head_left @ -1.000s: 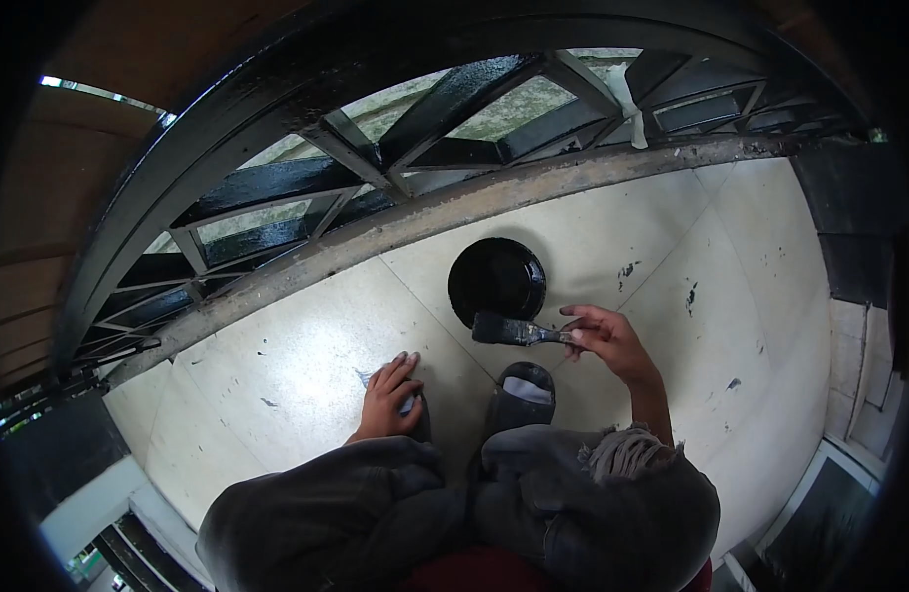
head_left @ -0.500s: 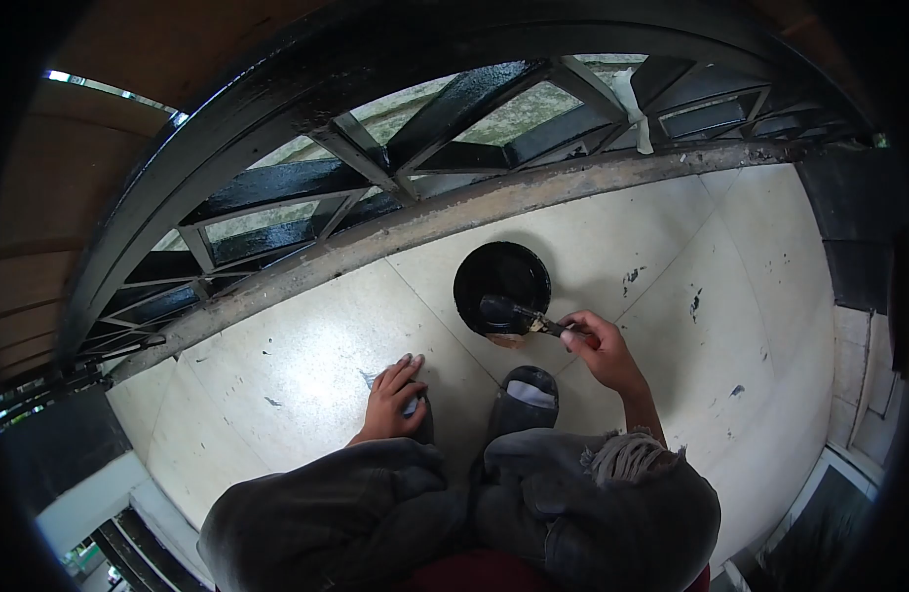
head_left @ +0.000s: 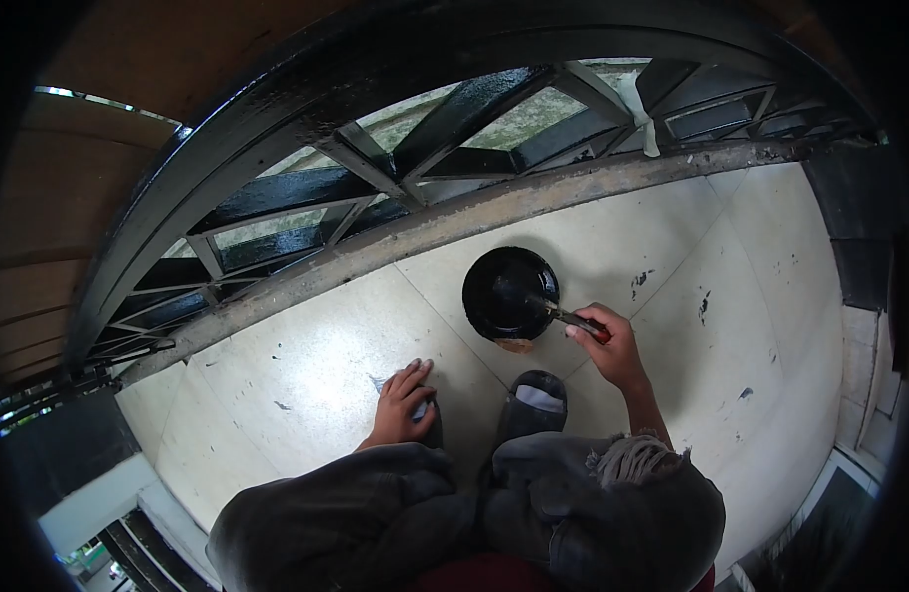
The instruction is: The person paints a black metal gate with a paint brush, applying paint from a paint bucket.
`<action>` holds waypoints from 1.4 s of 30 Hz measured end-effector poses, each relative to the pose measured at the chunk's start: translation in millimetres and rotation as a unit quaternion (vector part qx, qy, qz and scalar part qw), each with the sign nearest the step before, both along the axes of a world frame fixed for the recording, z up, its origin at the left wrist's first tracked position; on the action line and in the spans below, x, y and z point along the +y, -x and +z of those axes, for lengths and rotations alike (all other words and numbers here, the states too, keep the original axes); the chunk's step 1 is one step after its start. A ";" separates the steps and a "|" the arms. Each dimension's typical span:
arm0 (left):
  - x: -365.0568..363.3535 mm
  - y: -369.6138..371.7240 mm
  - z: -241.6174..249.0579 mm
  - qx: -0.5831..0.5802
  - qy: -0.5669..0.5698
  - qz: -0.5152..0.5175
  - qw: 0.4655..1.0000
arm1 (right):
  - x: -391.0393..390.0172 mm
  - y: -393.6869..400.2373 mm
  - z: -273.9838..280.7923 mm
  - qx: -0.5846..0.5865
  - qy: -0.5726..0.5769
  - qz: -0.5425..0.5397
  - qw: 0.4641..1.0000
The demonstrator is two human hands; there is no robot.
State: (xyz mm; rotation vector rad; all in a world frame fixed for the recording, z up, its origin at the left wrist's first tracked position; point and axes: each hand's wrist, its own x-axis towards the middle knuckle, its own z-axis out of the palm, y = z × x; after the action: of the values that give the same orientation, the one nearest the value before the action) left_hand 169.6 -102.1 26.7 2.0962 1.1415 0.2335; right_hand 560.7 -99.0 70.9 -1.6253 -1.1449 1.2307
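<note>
My right hand is closed round the handle of a paintbrush. The brush's bristles reach into a round black pot of black paint on the floor; they look coated, and their tips are hard to make out against the paint. A brownish patch shows on the pot's near outer side. My left hand holds nothing, its fingers stretched out and spread over my left shoe. My right shoe stands just below the pot.
Across the top runs a black metal grille, glossy in places, along a worn sill. A pale strip hangs on it. Dark paint spots mark the pale tiled floor. Brown panels stand at left.
The brush head has moved from the pot's near side farther into its middle, and the handle has turned with it. My left hand keeps its place by the shoe. The whole view has shifted slightly.
</note>
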 end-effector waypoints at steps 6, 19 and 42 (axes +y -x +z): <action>-0.5 0.4 -0.7 0.002 0.000 0.000 1.000 | 0.5 -2.6 -14.3 0.053 0.045 0.018 0.997; -0.1 -1.6 -2.9 0.006 0.009 -0.015 1.000 | 72.5 26.0 18.6 -0.076 -0.074 0.026 0.994; 2.0 -6.7 1.2 0.032 0.039 -0.007 0.999 | 137.0 89.7 5.7 0.007 -0.051 -0.114 0.992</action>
State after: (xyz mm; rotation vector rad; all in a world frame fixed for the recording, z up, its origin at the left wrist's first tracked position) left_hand 176.3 -100.1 28.0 2.0555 1.1548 0.1153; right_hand 471.1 38.1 76.6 -1.6178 -0.9664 1.0192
